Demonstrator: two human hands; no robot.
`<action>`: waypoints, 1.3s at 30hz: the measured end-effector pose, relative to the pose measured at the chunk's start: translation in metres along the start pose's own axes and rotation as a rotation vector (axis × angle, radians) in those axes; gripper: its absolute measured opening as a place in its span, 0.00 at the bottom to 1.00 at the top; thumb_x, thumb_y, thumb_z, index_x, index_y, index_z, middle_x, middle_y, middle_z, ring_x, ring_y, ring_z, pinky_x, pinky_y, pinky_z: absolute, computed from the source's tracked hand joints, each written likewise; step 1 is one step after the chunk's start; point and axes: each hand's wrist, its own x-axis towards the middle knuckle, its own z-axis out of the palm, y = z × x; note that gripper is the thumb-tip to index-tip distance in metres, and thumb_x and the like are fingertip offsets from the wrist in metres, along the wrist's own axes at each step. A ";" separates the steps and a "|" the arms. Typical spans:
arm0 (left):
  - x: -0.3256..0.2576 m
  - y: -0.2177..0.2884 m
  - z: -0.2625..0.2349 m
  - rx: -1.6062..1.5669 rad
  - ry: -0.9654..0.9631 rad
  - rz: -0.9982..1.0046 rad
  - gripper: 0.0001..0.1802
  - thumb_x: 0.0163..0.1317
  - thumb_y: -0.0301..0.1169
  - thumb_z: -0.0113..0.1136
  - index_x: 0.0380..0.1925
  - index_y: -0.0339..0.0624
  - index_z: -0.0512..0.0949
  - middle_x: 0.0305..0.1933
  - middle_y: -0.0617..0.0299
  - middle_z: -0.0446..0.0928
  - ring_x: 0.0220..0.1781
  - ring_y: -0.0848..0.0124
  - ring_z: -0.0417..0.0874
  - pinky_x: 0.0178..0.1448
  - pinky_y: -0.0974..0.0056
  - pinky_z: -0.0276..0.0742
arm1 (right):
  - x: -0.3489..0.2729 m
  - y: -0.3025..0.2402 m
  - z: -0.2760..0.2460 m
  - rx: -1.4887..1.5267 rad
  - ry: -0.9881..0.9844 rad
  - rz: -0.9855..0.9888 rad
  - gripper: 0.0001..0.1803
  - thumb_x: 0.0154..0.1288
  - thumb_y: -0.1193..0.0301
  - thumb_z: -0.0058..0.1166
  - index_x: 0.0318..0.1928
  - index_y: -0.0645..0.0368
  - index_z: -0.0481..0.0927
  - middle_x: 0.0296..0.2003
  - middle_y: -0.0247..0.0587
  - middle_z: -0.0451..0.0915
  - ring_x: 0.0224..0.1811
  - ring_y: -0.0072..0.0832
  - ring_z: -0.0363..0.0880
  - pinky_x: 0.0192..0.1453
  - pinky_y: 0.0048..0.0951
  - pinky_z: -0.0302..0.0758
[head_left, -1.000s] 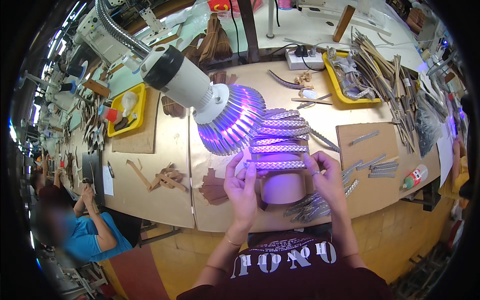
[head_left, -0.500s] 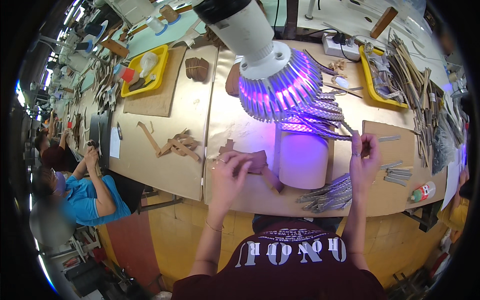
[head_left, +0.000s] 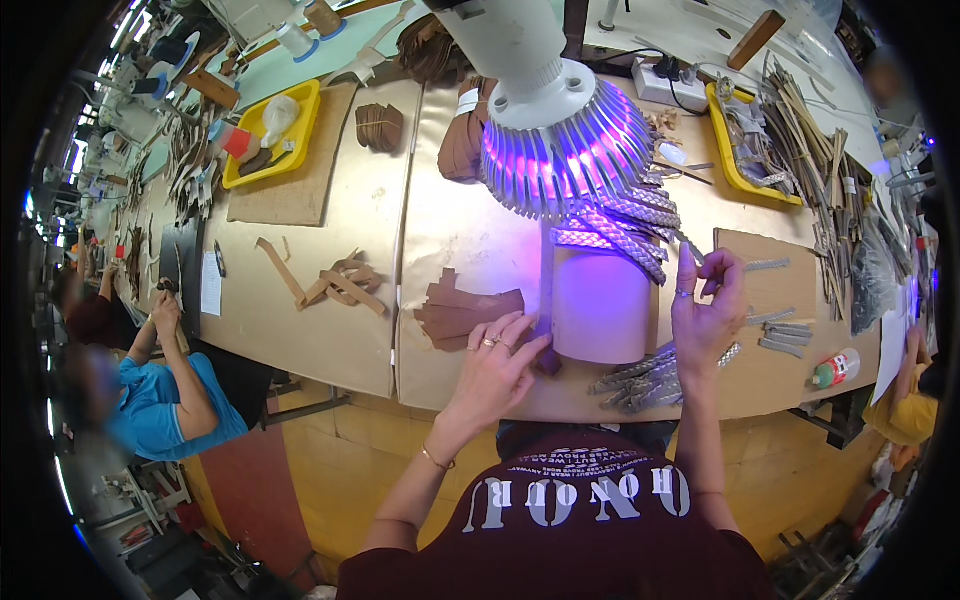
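We judge the work to be partway along: several braided strips [head_left: 640,208] lie across the far end of the tan cylinder [head_left: 600,315], under the purple-lit lamp [head_left: 565,140], while the near part of its curve is bare. A pile of loose braids [head_left: 640,385] sits on the bench [head_left: 470,390] just beside the cylinder, seemingly not yet dealt with. Our right hand [head_left: 703,275] has its fingertips at the tail of a thin grey strip [head_left: 690,243]; whether it grips, we cannot tell. Our left hand [head_left: 535,358], fingers loosely bent, reaches the cylinder's left side, its grasp unclear.
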 end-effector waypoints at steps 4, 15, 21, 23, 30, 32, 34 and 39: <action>-0.002 -0.001 -0.001 -0.037 0.188 0.059 0.22 0.47 0.23 0.66 0.46 0.48 0.82 0.56 0.58 0.77 0.59 0.60 0.76 0.61 0.55 0.64 | -0.003 -0.011 -0.007 0.085 0.002 -0.004 0.10 0.62 0.70 0.65 0.33 0.61 0.76 0.27 0.34 0.73 0.24 0.23 0.63 0.28 0.26 0.63; 0.034 0.043 -0.031 -0.190 0.596 0.131 0.14 0.49 0.24 0.71 0.38 0.51 0.86 0.52 0.56 0.79 0.55 0.54 0.78 0.56 0.55 0.73 | -0.011 -0.063 -0.041 0.616 -0.968 0.015 0.13 0.62 0.66 0.66 0.40 0.64 0.82 0.34 0.41 0.80 0.37 0.29 0.80 0.42 0.29 0.76; 0.035 0.040 -0.013 -0.175 0.655 0.106 0.14 0.48 0.25 0.73 0.36 0.52 0.86 0.51 0.58 0.79 0.56 0.55 0.76 0.57 0.55 0.72 | 0.000 -0.036 -0.059 0.596 -1.081 0.361 0.13 0.66 0.67 0.63 0.38 0.67 0.83 0.26 0.36 0.82 0.28 0.19 0.77 0.36 0.24 0.74; 0.037 0.039 -0.007 -0.137 0.606 0.103 0.14 0.47 0.25 0.73 0.35 0.53 0.87 0.50 0.61 0.79 0.55 0.56 0.76 0.58 0.55 0.71 | -0.002 -0.030 -0.054 0.533 -1.002 0.348 0.13 0.67 0.66 0.62 0.38 0.67 0.83 0.26 0.35 0.83 0.28 0.17 0.76 0.35 0.24 0.74; 0.053 0.034 0.008 -0.008 0.491 0.070 0.16 0.45 0.25 0.72 0.37 0.54 0.87 0.49 0.63 0.80 0.55 0.60 0.77 0.59 0.57 0.67 | 0.005 -0.018 -0.044 0.260 -0.880 0.452 0.14 0.65 0.65 0.65 0.32 0.66 0.81 0.23 0.28 0.77 0.26 0.14 0.68 0.31 0.20 0.67; 0.052 0.031 0.007 -0.021 0.472 0.073 0.16 0.46 0.25 0.71 0.37 0.52 0.87 0.48 0.63 0.80 0.55 0.61 0.77 0.59 0.57 0.67 | 0.005 -0.017 -0.042 0.257 -0.870 0.449 0.15 0.63 0.64 0.66 0.33 0.66 0.81 0.22 0.28 0.76 0.25 0.13 0.67 0.31 0.20 0.67; 0.052 0.031 0.006 -0.034 0.436 0.078 0.17 0.46 0.23 0.69 0.39 0.51 0.87 0.49 0.62 0.80 0.56 0.59 0.77 0.60 0.56 0.67 | 0.004 -0.015 -0.040 0.223 -0.864 0.432 0.17 0.62 0.61 0.67 0.33 0.65 0.81 0.22 0.32 0.77 0.23 0.18 0.68 0.30 0.24 0.68; 0.047 0.032 0.002 -0.110 0.319 0.051 0.23 0.47 0.18 0.61 0.45 0.49 0.85 0.53 0.57 0.78 0.57 0.55 0.76 0.62 0.56 0.67 | -0.001 0.000 -0.037 0.167 -0.729 0.333 0.21 0.61 0.55 0.66 0.34 0.64 0.81 0.23 0.40 0.80 0.23 0.29 0.75 0.30 0.32 0.72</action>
